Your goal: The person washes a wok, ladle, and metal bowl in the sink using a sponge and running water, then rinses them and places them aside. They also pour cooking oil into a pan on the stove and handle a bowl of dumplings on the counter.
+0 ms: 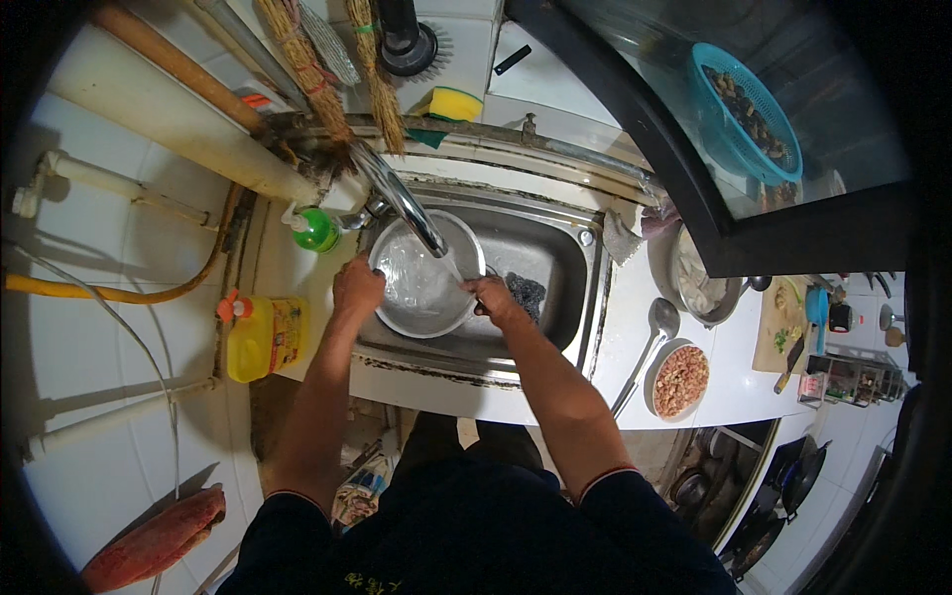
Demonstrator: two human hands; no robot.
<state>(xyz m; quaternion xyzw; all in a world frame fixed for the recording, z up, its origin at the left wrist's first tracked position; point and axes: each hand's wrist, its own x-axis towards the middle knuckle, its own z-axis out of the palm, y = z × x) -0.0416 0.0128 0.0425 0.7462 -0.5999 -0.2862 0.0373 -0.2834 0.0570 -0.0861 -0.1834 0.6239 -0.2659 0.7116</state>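
A round metal basin (416,297) with water in it is at the left part of the stainless steel sink (554,238). Above it reaches the chrome faucet (401,197), and water runs from its spout into the basin. My left hand (358,286) grips the basin's left rim. On the right side, my right hand (491,297) is closed at the rim, just beside the stream; its fingertips are partly hidden. A dark mesh scourer (525,294) lies on the sink floor, right of my right hand.
Left of the sink stand a green soap bottle (316,229) and a yellow detergent jug (268,338). On the right counter are a ladle (658,327), a bowl of diced meat (680,381), a pot (703,275) and a cutting board (773,342) with a knife (790,364). A black-framed cabinet door (714,238) juts overhead.
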